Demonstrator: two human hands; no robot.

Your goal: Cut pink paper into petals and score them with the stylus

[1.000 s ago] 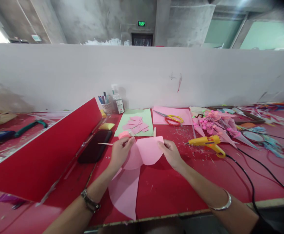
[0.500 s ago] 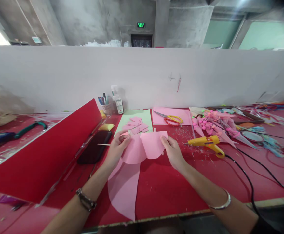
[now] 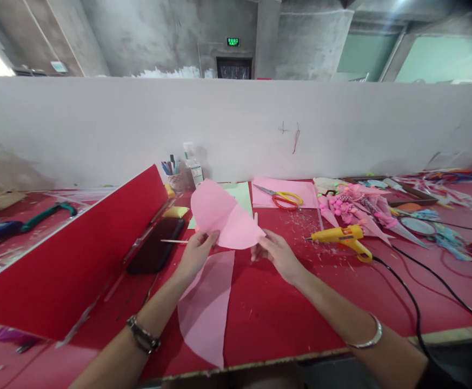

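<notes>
My left hand (image 3: 197, 253) and my right hand (image 3: 275, 253) pinch the lower edge of a pink paper piece (image 3: 221, 215), which is raised and tilted up above the red table (image 3: 292, 302). Each hand is closed on the paper, left at its lower left, right at its lower right corner. A second, larger curved pink paper (image 3: 207, 308) lies flat on the table just below my hands. Behind the lifted paper a light green sheet (image 3: 241, 194) is partly hidden.
A yellow glue gun (image 3: 343, 237) with a black cord lies to the right. Scissors (image 3: 282, 197) rest on a pink sheet behind. A black phone (image 3: 154, 246), a thin stick, a red divider panel (image 3: 69, 259), pens, a bottle (image 3: 193, 167) and pink cones (image 3: 355, 208) surround the spot.
The pink paper was lying low between my hands; now it is lifted and tipped upward toward the back, covering the green sheet with its small pink cutouts.
</notes>
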